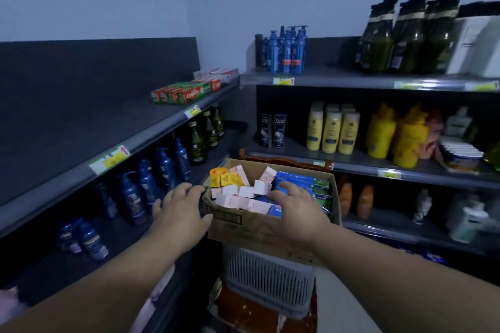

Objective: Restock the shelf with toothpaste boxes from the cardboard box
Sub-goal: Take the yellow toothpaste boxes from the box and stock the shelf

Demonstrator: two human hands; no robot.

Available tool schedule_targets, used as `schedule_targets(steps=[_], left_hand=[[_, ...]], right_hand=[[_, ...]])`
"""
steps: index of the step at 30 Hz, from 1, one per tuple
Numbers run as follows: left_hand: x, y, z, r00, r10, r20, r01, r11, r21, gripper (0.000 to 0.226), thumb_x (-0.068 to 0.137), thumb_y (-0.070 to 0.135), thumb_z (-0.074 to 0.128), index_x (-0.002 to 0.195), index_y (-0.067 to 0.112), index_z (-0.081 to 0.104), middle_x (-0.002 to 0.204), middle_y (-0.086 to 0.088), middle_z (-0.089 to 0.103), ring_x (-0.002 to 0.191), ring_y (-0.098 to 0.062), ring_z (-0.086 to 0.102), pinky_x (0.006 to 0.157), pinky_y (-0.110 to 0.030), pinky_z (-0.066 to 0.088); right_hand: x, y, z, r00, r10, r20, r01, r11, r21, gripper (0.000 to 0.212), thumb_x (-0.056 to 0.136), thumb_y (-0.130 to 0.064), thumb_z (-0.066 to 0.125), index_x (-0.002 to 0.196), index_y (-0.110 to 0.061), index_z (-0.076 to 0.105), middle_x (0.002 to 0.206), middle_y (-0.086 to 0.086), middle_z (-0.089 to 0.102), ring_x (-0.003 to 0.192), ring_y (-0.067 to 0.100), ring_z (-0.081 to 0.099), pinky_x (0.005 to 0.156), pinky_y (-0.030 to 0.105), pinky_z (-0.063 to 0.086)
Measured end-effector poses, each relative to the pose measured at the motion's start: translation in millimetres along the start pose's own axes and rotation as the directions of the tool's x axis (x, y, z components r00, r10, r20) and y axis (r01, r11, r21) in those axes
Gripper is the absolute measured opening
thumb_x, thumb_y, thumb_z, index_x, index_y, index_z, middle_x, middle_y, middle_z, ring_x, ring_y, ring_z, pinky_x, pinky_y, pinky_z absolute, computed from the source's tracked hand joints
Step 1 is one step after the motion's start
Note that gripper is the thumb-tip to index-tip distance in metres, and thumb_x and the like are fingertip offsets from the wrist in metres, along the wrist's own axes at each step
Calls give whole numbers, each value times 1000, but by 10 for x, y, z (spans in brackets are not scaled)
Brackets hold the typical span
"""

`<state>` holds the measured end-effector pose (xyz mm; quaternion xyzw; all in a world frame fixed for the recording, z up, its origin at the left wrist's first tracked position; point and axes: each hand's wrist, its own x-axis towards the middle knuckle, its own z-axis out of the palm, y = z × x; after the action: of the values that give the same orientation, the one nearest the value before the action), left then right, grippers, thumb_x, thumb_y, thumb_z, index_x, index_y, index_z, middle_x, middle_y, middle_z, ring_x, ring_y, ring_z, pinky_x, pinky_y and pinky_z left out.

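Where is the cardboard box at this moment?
Head view, lower centre: the cardboard box sits on a white slatted basket, left hand at its left corner, right hand over its contents.

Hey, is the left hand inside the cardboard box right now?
No, the left hand rests against the outside of the cardboard box at its left corner, while the right hand reaches in.
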<state>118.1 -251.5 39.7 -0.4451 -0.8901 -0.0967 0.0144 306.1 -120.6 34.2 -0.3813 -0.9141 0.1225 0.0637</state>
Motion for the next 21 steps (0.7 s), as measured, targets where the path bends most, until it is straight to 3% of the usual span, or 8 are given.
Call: schedule_targets(steps=[13, 21], left_hand=[[1925, -219, 693, 991, 68, 119, -51, 989, -140, 58, 90, 48, 53, 141, 32, 33, 147, 6, 30, 135, -20, 31, 111, -43, 24], [2877, -536, 1084, 977, 83, 196, -24, 958, -287, 37, 91, 41, 57, 126, 30, 54, 136, 4, 42, 121, -20, 46, 99, -34, 41]], right_hand=[[1597, 178, 389, 983, 145, 112, -146, 989, 6, 61, 90, -47, 59, 145, -33, 38, 159, -1, 21, 141, 26, 30, 111, 42, 35], [2595, 58, 749, 981, 126, 149, -128, 992, 7, 51, 88, -39, 63, 137, -31, 49, 145, -1, 39, 127, 24, 44, 102, 38, 44]])
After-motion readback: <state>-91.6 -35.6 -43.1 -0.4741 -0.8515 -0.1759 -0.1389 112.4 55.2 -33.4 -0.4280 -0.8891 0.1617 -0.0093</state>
